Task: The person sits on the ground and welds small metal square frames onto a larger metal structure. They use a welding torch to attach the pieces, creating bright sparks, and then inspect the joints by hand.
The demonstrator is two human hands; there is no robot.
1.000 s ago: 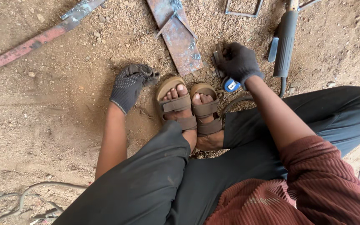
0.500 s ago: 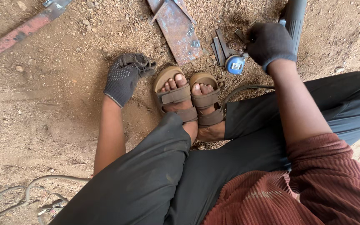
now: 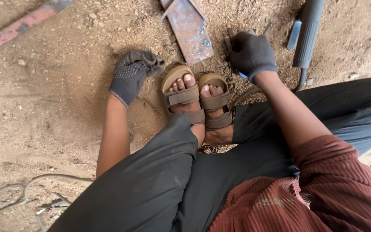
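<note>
A: Start close in. The person squats, knees wide, sandals [image 3: 196, 101] side by side on the dirt. What could go wrong?

B: Mostly the toes. They're bare, and the right hand [image 3: 250, 53] works just beyond the right sandal. If what it holds slips, it lands on the toes.

A: What does it hold?

B: Its grip is curled tight round a small thing with a bit of blue [image 3: 242, 75] showing under the heel of the palm. Dark metal strips [image 3: 228, 41] stick out past the fingers. I can't tell what the blue thing is, since the glove hides it.

A: And the pose of that arm?

B: Forearm straight out from the red sleeve, wrist bent down, knuckles up, hand pressed near the ground.

A: The left hand [image 3: 130, 76]?

B: Gloved too, arm passing outside the left knee. The fingers fold loosely under on the dirt, just left of the left sandal, and nothing shows in that grip. It looks like a prop, so loose sand giving way could tip the squat forward.

A: Farther out?

B: A rusty plate [image 3: 190, 30] lies just left of the right hand, edges toward the feet, where it could scrape them. A grey tool [image 3: 308, 32] lies to that hand's right, its cord [image 3: 300, 79] trailing back by the leg, which could snag.
</note>
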